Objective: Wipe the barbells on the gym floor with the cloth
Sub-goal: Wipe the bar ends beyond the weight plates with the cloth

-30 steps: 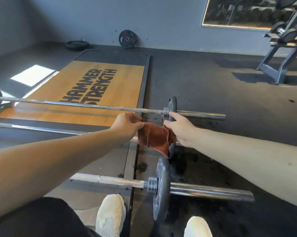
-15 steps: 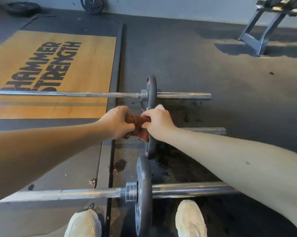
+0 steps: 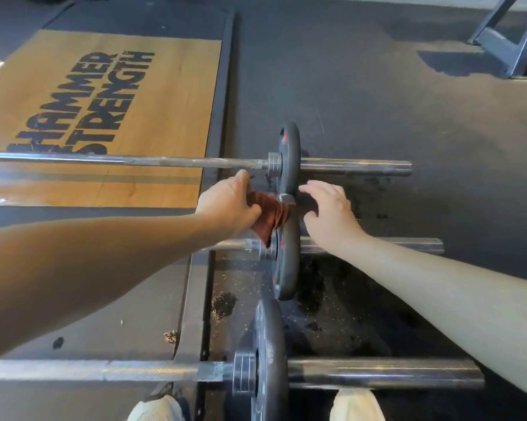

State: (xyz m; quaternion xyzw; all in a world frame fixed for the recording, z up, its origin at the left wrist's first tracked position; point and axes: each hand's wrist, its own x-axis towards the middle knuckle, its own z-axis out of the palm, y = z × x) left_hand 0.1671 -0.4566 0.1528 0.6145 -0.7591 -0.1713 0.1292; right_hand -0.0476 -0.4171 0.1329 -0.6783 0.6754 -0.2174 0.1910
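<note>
Three barbells lie side by side on the gym floor, each with a black plate near its right end. The far barbell crosses the wooden platform. The middle barbell is partly hidden behind my arms, and the near barbell lies just above my shoes. My left hand grips a rust-brown cloth, which hangs against the top of the middle plate. My right hand hovers just right of that plate with fingers spread and holds nothing.
A wooden lifting platform with black lettering fills the left, edged by a dark metal frame. A grey rack leg stands at the far right. Dark rubber floor spreads to the right. My white shoes are at the bottom edge.
My right hand has let go of the cloth and moved to the right of the plate. The left hand keeps the cloth. The view has tilted further down and closer to the barbells.
</note>
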